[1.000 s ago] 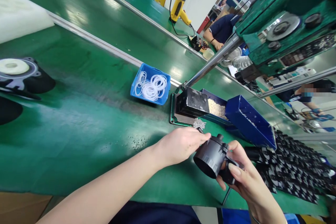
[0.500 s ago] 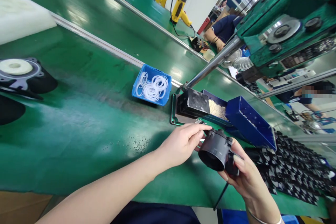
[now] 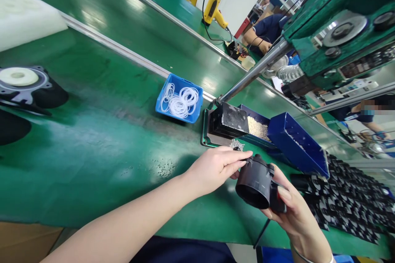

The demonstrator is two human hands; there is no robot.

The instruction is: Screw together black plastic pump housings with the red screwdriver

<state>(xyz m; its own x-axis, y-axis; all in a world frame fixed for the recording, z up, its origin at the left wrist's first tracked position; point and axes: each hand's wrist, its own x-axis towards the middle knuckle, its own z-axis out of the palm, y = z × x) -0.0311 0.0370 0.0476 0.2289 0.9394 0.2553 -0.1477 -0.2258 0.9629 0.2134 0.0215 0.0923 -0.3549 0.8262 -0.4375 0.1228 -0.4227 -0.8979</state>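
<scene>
A black plastic cylindrical housing (image 3: 254, 183) is held above the bench, its open round end tilted down and facing me. My right hand (image 3: 291, 201) grips it from the right, the thumb lying over a side projection. At its upper left rim, my left hand (image 3: 217, 168) is closed, the index finger and thumb touching the far edge. Anything small between those left fingers is hidden. Just beyond my left hand lies a small pile of silvery balls (image 3: 237, 144) on the press base (image 3: 205, 131).
A blue bin (image 3: 160, 109) holds white rings. Dark blue bins (image 3: 304, 152) flank the black block (image 3: 230, 120). A green press (image 3: 336, 37) overhangs the right. Many black parts (image 3: 348, 197) lie at right; ringed housings (image 3: 51, 94) at left. Co-workers sit beyond.
The housing has shifted slightly down and right with my right hand. My left fingers have straightened a little along its rim, and more of the silvery balls now shows.
</scene>
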